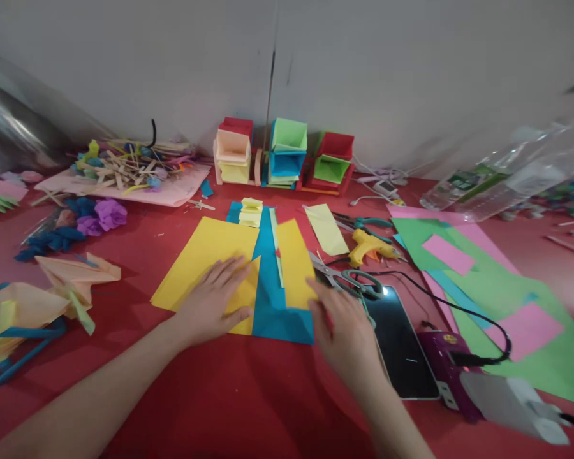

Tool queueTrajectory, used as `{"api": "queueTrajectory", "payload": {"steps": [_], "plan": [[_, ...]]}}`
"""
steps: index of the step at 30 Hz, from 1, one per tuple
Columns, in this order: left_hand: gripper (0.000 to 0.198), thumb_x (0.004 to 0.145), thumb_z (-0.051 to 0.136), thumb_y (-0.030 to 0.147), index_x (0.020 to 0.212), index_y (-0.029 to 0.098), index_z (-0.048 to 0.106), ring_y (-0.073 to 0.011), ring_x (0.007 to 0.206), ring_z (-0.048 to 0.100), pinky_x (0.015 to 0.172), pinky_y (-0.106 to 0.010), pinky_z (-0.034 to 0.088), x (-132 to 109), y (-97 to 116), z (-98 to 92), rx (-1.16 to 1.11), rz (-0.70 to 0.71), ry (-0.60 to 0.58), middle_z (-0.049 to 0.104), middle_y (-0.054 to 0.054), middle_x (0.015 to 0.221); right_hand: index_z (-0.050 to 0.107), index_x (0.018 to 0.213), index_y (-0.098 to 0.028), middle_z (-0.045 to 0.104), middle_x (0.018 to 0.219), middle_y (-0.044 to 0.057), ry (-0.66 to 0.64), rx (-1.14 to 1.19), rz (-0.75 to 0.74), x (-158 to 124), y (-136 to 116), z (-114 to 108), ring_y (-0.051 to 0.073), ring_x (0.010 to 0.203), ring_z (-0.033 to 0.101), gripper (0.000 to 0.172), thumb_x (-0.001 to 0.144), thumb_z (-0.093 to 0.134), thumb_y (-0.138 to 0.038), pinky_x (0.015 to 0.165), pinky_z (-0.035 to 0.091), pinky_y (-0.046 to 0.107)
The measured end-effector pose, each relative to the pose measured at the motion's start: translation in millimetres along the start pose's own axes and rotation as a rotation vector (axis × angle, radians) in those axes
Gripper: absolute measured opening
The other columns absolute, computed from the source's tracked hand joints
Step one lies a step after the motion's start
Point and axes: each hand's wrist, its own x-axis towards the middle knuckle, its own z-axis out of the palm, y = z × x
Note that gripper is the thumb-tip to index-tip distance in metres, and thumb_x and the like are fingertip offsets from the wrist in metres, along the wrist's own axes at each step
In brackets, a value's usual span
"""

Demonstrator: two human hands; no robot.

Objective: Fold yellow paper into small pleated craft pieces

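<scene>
My left hand [215, 296] lies flat with fingers spread on a large yellow paper sheet [186, 268]. Beside the right edge of a narrower yellow paper piece [294, 264] is my right hand [344, 328], its fingers curled. A small bit of red shows between those fingers, too hidden to name. Blue paper [270, 312] lies under both yellow pieces, with a thin pale green strip [276, 245] on it. Grey-handled scissors [347, 278] rest just beyond my right hand. A small folded pale yellow paper piece [251, 212] stands at the far edge of the sheets.
Folded paper boxes [287, 159] stand along the wall. A yellow glue gun [370, 247], pliers [373, 222], a phone [402, 347] and a purple power adapter [442, 357] with cables lie right. Green paper [550, 357] and bottles [497, 172] are further right; craft sticks [124, 167] and paper flowers [110, 215] left.
</scene>
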Motion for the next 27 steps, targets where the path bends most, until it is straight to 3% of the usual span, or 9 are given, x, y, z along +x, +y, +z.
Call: {"api": "queueTrajectory", "payload": {"steps": [3, 6, 9, 12, 16, 19, 21, 24, 27], "plan": [[0.057, 0.080, 0.039, 0.056, 0.117, 0.014, 0.046, -0.0286, 0.108, 0.043, 0.088, -0.042, 0.037, -4, 1, -6.2, 0.006, -0.170, 0.068, 0.051, -0.012, 0.116, 0.053, 0.116, -0.012, 0.066, 0.093, 0.011, 0.009, -0.124, 0.194, 41, 26, -8, 0.025, 0.083, 0.058, 0.035, 0.085, 0.039, -0.020, 0.072, 0.042, 0.035], [0.046, 0.073, 0.048, 0.057, 0.092, 0.016, 0.053, -0.0274, 0.089, 0.048, 0.077, -0.041, 0.040, -8, -2, -9.5, 0.054, -0.266, 0.071, 0.054, -0.009, 0.092, 0.058, 0.109, -0.009, 0.065, 0.083, 0.015, 0.033, -0.168, 0.281, 67, 46, -9, 0.030, 0.081, 0.058, 0.035, 0.078, 0.043, -0.014, 0.070, 0.041, 0.041], [0.038, 0.067, 0.057, 0.054, 0.079, 0.019, 0.049, -0.0263, 0.084, 0.047, 0.073, -0.039, 0.039, -8, -8, -8.6, 0.032, -0.299, 0.069, 0.051, -0.006, 0.085, 0.057, 0.110, -0.008, 0.058, 0.102, 0.022, 0.109, -0.158, 0.322, 70, 49, -8, 0.038, 0.096, 0.050, 0.036, 0.078, 0.045, -0.017, 0.076, 0.037, 0.051], [0.033, 0.063, 0.061, 0.047, 0.073, 0.021, 0.045, -0.0243, 0.078, 0.049, 0.068, -0.036, 0.039, -5, -10, -6.7, -0.127, -0.394, 0.082, 0.050, -0.002, 0.076, 0.058, 0.110, -0.011, 0.055, 0.109, 0.019, 0.114, -0.038, 0.279, 60, 38, -5, 0.036, 0.101, 0.046, 0.034, 0.081, 0.045, -0.023, 0.084, 0.035, 0.051], [0.022, 0.075, 0.053, 0.039, 0.081, 0.021, 0.042, -0.0168, 0.065, 0.053, 0.059, -0.028, 0.041, 1, 2, -11.1, -0.596, -0.457, 0.158, 0.050, 0.003, 0.070, 0.060, 0.105, -0.020, 0.062, 0.102, 0.010, -0.005, 0.244, 0.163, 44, 11, 2, 0.024, 0.096, 0.054, 0.029, 0.085, 0.044, -0.033, 0.082, 0.043, 0.037], [0.025, 0.077, 0.053, 0.039, 0.093, 0.021, 0.045, -0.0179, 0.075, 0.058, 0.065, -0.029, 0.045, 10, 18, -20.7, -1.175, -0.405, 0.230, 0.059, -0.001, 0.083, 0.059, 0.106, -0.019, 0.066, 0.094, 0.006, -0.125, 0.454, 0.108, 37, -8, 7, 0.017, 0.081, 0.061, 0.033, 0.084, 0.048, -0.041, 0.068, 0.048, 0.026], [0.029, 0.077, 0.053, 0.039, 0.099, 0.021, 0.047, -0.0198, 0.078, 0.060, 0.065, -0.030, 0.047, 18, 29, -25.1, -1.373, -0.405, 0.230, 0.061, -0.004, 0.090, 0.063, 0.094, -0.017, 0.066, 0.082, 0.004, -0.242, 0.755, 0.160, 35, -15, 8, 0.016, 0.073, 0.061, 0.031, 0.082, 0.051, -0.043, 0.062, 0.047, 0.024], [0.038, 0.079, 0.051, 0.043, 0.109, 0.020, 0.043, -0.0230, 0.089, 0.059, 0.073, -0.035, 0.047, 29, 40, -22.4, -1.323, -0.436, 0.330, 0.060, -0.008, 0.100, 0.059, 0.069, -0.014, 0.059, 0.061, 0.001, -0.283, 1.023, 0.296, 35, -15, 9, 0.013, 0.059, 0.055, 0.031, 0.079, 0.054, -0.043, 0.054, 0.043, 0.023], [0.058, 0.074, 0.059, 0.043, 0.119, 0.019, 0.034, -0.0268, 0.113, 0.045, 0.094, -0.043, 0.035, 29, 45, -11.5, -0.877, -0.368, 0.580, 0.045, -0.013, 0.121, 0.053, 0.062, -0.015, 0.052, 0.053, -0.002, -0.207, 1.024, 0.358, 37, -10, 9, 0.011, 0.051, 0.048, 0.033, 0.078, 0.055, -0.043, 0.048, 0.038, 0.022]]}}
